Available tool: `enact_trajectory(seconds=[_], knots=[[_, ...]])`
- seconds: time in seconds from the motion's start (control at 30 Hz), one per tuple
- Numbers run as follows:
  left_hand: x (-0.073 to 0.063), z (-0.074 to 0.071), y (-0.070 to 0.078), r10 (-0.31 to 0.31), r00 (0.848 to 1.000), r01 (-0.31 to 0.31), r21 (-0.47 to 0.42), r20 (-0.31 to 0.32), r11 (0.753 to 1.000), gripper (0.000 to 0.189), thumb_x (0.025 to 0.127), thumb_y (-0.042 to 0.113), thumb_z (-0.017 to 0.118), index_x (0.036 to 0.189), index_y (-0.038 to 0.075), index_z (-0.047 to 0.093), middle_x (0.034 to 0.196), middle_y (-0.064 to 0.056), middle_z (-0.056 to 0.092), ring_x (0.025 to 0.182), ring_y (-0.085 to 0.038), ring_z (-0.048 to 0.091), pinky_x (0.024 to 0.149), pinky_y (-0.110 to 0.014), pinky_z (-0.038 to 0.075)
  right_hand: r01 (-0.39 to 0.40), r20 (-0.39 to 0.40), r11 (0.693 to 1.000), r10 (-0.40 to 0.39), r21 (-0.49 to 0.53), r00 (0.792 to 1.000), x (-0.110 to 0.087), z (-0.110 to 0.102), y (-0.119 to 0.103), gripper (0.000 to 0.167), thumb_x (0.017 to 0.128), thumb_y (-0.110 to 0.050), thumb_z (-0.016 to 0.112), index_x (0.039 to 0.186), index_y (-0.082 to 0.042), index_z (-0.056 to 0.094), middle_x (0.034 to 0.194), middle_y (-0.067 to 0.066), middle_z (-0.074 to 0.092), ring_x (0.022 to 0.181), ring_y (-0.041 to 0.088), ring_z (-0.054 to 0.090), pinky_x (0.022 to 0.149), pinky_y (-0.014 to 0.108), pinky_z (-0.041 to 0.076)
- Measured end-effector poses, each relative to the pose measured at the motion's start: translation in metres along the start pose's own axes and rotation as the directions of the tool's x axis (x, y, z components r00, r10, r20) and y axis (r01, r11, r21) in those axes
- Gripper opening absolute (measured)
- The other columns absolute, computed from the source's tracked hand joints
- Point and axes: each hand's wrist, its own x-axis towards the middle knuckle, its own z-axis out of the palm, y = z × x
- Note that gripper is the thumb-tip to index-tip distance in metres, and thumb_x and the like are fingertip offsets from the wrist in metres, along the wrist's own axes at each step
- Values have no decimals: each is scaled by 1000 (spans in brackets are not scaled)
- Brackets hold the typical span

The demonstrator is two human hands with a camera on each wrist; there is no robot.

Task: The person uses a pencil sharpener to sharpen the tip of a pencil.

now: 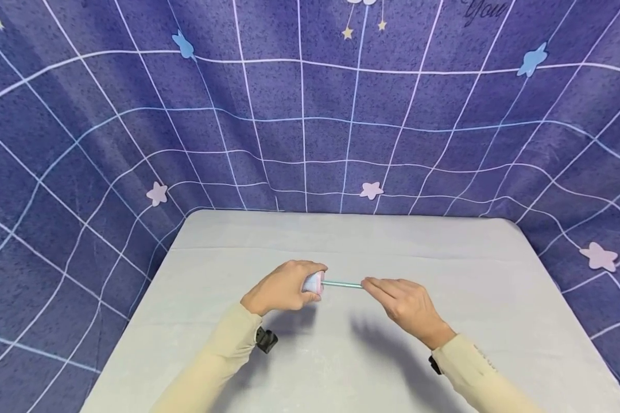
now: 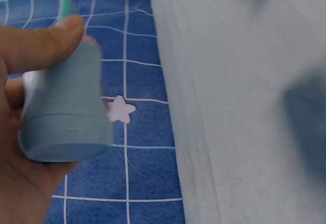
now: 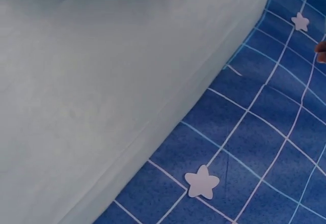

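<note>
My left hand [image 1: 287,287] grips a light-blue pencil sharpener [image 1: 312,283] with a pink end, held sideways above the table. In the left wrist view the sharpener [image 2: 69,109] has a waisted body and a wide base, and the thumb lies across its upper part. A thin green pencil [image 1: 342,284] runs from the pink end across to my right hand [image 1: 405,302], which pinches its far end. The tip inside the sharpener is hidden. At the right edge of the right wrist view only a bit of fingers [image 3: 321,52] shows.
A white cloth-covered table [image 1: 336,361] lies under both hands, with their shadows on it. Behind and beside it hangs a blue curtain [image 1: 268,137] with grid lines and stars. Black wrist cameras [image 1: 266,339] are strapped at the cuffs.
</note>
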Motion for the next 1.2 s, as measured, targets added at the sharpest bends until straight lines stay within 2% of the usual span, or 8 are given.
enact_trajectory(seconds=[0.33,0.57,0.67,0.83,0.93,1.0,1.07,1.2], knots=[[1,2,5,-22,996,29,-69,91,997,35,75,12,78,107,11,63,84,7,61,72,-6,54,66,-20,48,-116,142,989,103,90,984,1,-6,-8,25,100,-14,45,99,-10,70,84,-3,73,53,8,59,44,19,45],[-6,19,-1,105,987,-79,205,-118,976,50,74,16,79,118,1,62,111,-7,68,101,-21,65,91,-36,52,-449,429,838,298,311,853,14,-6,-4,19,76,-1,74,92,-11,72,78,-3,72,52,-6,40,45,12,36],[-7,26,-4,232,950,-142,371,-210,918,52,70,16,82,116,-1,63,112,-10,69,104,-23,65,94,-35,51,-649,630,634,311,420,712,18,-7,4,13,83,-2,68,94,-7,72,73,-2,69,48,-6,38,42,14,36],[-4,43,0,439,861,-196,627,-259,754,43,76,13,74,114,-3,62,109,-13,68,103,-24,65,95,-33,51,-923,900,39,207,383,382,9,-9,21,16,91,-2,58,99,8,67,72,4,69,40,2,45,35,17,36],[-4,54,2,496,830,-200,693,-256,693,33,83,9,63,113,-3,62,108,-13,68,102,-24,65,95,-32,50,-944,952,-140,117,298,283,0,-9,26,20,91,-4,58,101,12,64,72,0,70,40,3,47,37,15,35],[-5,59,2,498,830,-196,702,-253,684,31,84,9,61,113,-3,62,107,-13,68,102,-24,65,95,-32,51,-952,963,-150,97,265,253,-3,-8,27,20,90,-5,59,100,10,65,72,-3,71,42,3,49,39,15,37],[-6,62,2,473,845,-191,683,-251,705,34,83,11,65,113,-3,62,108,-12,68,102,-23,65,94,-32,51,-959,960,-94,117,267,256,-4,-7,27,18,90,-7,60,99,7,66,73,1,71,44,5,52,40,17,39],[-7,58,2,352,909,-169,574,-225,801,48,76,17,76,117,-2,61,111,-11,67,103,-21,65,94,-31,51,-927,900,148,228,344,371,-3,-4,19,14,88,-4,62,98,4,67,76,12,71,49,10,58,44,26,48]])
